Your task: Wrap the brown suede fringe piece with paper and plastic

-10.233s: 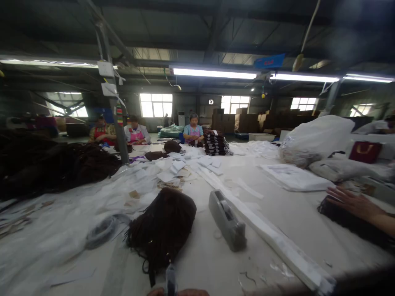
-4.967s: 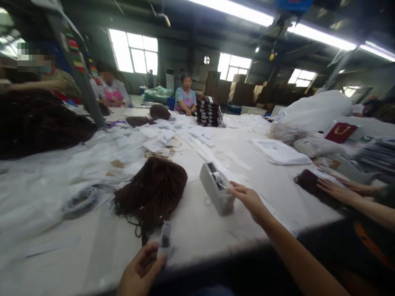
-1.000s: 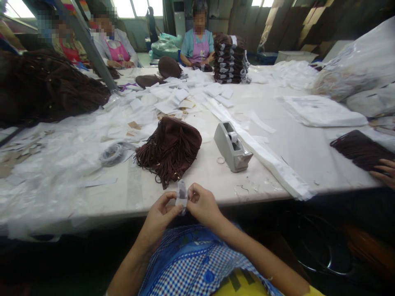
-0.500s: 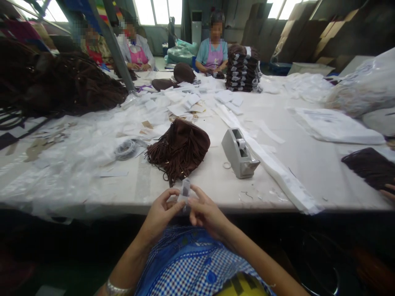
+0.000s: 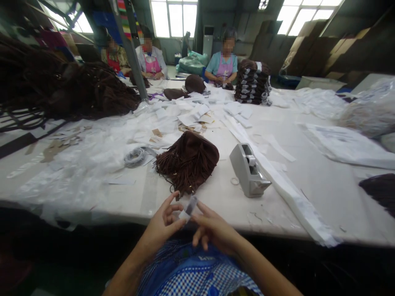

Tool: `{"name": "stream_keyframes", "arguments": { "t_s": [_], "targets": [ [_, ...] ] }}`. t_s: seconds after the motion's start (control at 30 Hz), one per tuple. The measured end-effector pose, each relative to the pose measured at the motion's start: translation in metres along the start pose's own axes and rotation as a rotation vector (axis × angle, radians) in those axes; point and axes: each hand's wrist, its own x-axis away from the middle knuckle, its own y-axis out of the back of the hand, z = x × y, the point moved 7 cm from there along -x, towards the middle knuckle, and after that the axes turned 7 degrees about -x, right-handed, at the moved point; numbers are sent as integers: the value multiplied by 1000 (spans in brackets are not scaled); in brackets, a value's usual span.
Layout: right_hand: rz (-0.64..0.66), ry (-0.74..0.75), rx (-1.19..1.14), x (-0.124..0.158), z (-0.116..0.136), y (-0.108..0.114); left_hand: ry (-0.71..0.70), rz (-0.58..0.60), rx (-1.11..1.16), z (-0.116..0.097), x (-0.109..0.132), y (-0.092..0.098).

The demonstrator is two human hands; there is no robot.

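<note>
Left hand (image 5: 159,225) and right hand (image 5: 217,227) both have a loose, part-curled grip on one wrapped strip (image 5: 191,206), nearside of one fringed bag (image 5: 196,158); one tape dispenser's (image 5: 246,173) right of it.

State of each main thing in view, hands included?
Small dark translucent-wrapped piece, tilted
Left hand, curled, holding the piece
Right hand, fingers at the piece; grip unclear
Brown fringed suede-like bag, lying slumped
Wedge-shaped grey tape dispenser, upright, tape roll loaded
Thin translucent grey strip, coiled
Dark brown banded bundles, stacked
Long white folded strip, stretched out
</note>
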Motion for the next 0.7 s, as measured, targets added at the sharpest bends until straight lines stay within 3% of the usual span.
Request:
{"name": "stream_keyframes", "arguments": {
  "t_s": [0.07,0.13,0.2,0.27,0.3,0.37,0.47,0.6,0.67,0.7],
  "targets": [
    [-202,120,351,6,25,29,2,23,-158,-1,0,15],
    [-463,402,740,13,75,52,-18,15,-390,-4,1,34],
    [-645,717,1061,12,130,56,-65,-25,-624,-12,0,54],
    [-694,897,1284,-6,174,52,-150,-102,-810,-21,-2,71],
    [-688,908,1362,-21,191,52,-198,-148,-883,-26,-4,78],
    [-624,766,1458,-56,211,56,-280,-228,-1000,-30,-9,88],
    [-632,502,1504,-81,210,72,-364,-273,-1105,-29,-25,96],
    [-826,449,1264,-40,162,78,-475,-251,-1249,-44,-73,113],
    [-754,433,1040,-15,123,61,-519,-282,-1334,-67,-106,125],
    [-630,399,933,-8,103,46,-538,-314,-1364,-83,-121,130]
  ]
}}
